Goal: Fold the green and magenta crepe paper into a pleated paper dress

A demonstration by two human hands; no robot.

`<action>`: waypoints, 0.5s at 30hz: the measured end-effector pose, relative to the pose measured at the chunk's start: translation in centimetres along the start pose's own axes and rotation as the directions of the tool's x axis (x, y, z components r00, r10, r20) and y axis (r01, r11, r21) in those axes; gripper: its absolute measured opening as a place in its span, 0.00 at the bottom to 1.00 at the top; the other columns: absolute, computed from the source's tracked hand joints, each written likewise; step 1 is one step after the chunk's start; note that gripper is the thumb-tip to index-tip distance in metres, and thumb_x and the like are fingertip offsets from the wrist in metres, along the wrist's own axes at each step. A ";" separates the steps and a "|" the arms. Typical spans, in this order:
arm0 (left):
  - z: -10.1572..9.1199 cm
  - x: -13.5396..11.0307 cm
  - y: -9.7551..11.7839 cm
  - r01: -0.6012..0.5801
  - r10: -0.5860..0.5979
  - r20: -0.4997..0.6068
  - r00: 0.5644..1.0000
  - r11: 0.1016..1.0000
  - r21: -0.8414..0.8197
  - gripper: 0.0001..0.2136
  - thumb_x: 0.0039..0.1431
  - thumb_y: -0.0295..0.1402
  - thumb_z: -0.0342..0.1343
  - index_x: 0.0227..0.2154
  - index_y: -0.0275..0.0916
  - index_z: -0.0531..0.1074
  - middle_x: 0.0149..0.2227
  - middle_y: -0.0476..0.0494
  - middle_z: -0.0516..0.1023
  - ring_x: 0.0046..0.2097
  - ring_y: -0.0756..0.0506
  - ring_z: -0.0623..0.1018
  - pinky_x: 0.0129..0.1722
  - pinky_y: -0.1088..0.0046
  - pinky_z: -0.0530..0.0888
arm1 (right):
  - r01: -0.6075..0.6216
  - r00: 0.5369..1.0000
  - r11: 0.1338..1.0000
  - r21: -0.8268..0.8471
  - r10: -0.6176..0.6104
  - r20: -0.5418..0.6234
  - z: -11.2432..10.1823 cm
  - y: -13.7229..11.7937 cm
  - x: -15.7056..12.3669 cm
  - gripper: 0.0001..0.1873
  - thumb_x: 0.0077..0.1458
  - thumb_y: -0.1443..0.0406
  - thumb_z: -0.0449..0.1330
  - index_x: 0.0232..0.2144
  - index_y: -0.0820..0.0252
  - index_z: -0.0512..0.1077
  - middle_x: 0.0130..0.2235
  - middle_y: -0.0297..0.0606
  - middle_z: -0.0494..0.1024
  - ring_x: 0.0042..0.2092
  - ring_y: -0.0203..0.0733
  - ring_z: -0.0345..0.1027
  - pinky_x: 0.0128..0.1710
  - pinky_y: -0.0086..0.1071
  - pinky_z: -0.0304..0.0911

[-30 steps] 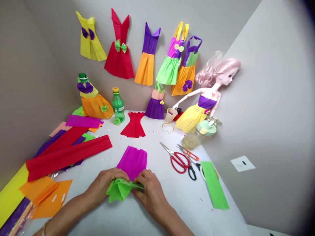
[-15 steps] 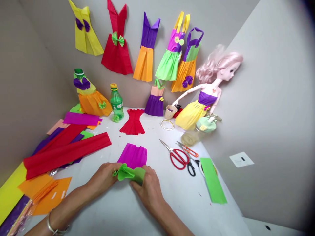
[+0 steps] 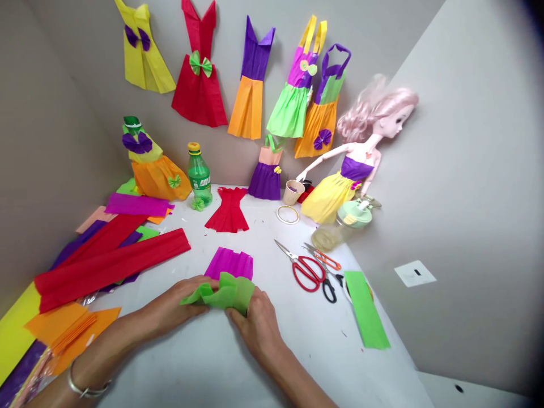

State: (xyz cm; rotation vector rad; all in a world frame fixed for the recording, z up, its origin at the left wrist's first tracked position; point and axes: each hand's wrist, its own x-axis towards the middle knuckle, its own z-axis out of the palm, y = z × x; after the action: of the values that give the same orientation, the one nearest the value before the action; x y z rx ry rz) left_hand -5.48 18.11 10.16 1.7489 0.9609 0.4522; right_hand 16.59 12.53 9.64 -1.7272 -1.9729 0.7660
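Observation:
My left hand (image 3: pixel 181 301) and my right hand (image 3: pixel 257 330) pinch opposite ends of a gathered piece of green crepe paper (image 3: pixel 227 294), holding it just above the white table (image 3: pixel 182 368). Its ruffled end sticks out past my left fingers. Right behind the green piece, a pleated magenta crepe paper piece (image 3: pixel 229 263) lies flat on the table, its lower part hidden by the green paper and my hands. A metal bangle (image 3: pixel 87 385) circles my left wrist.
Red-handled scissors (image 3: pixel 308 273) and small orange-handled snips (image 3: pixel 323 259) lie to the right, near a green paper strip (image 3: pixel 365 309). Crepe paper sheets (image 3: pixel 110 263) pile up at left. A doll (image 3: pixel 340 192) in a paper dress stands at the back, below paper dresses on the wall.
The green paper has been spread and lifted, and it now covers more of the magenta piece. Both hands have moved slightly apart, and the view has shifted a little.

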 end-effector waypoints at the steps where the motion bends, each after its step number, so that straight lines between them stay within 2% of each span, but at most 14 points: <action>1: 0.1 0.0 0.0 -0.008 0.008 -0.009 1.000 1.000 -0.001 0.11 0.59 0.33 0.58 0.45 0.41 0.76 0.46 0.45 0.81 0.48 0.42 0.79 0.49 0.67 0.76 | 0.006 1.000 1.000 0.005 -0.006 0.003 0.0 0.0 0.0 0.06 0.53 0.70 0.67 0.34 0.56 0.76 0.38 0.36 0.78 0.41 0.46 0.71 0.41 0.36 0.62; 6: 0.4 0.3 -0.4 -0.007 0.010 -0.068 0.998 0.999 0.047 0.08 0.63 0.38 0.57 0.39 0.41 0.78 0.40 0.46 0.81 0.42 0.43 0.80 0.45 0.69 0.76 | 0.030 0.999 0.999 0.009 -0.030 -0.032 0.3 0.3 0.0 0.05 0.55 0.70 0.66 0.33 0.56 0.75 0.38 0.35 0.79 0.40 0.45 0.71 0.41 0.35 0.60; 11: 0.3 0.5 -1.4 0.037 -0.029 -0.089 0.996 0.995 0.091 0.10 0.63 0.40 0.58 0.39 0.41 0.79 0.39 0.46 0.82 0.43 0.41 0.80 0.44 0.68 0.76 | -0.023 1.000 1.000 -0.005 0.022 -0.021 0.4 0.4 0.2 0.04 0.56 0.67 0.66 0.35 0.57 0.76 0.39 0.37 0.79 0.40 0.46 0.71 0.41 0.36 0.62; 15: 0.3 0.4 -1.5 0.055 -0.045 -0.111 0.993 0.994 0.093 0.12 0.63 0.42 0.58 0.43 0.43 0.79 0.41 0.46 0.82 0.45 0.40 0.80 0.45 0.69 0.76 | -0.012 1.000 0.998 0.062 0.013 -0.022 0.1 0.0 0.4 0.14 0.51 0.65 0.71 0.40 0.56 0.76 0.41 0.37 0.80 0.42 0.47 0.73 0.43 0.36 0.63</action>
State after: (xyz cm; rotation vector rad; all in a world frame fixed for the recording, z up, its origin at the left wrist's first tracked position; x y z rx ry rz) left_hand -5.55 18.45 8.60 1.7970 1.1173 0.4792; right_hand 16.46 12.87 9.50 -1.7062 -1.9055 0.8003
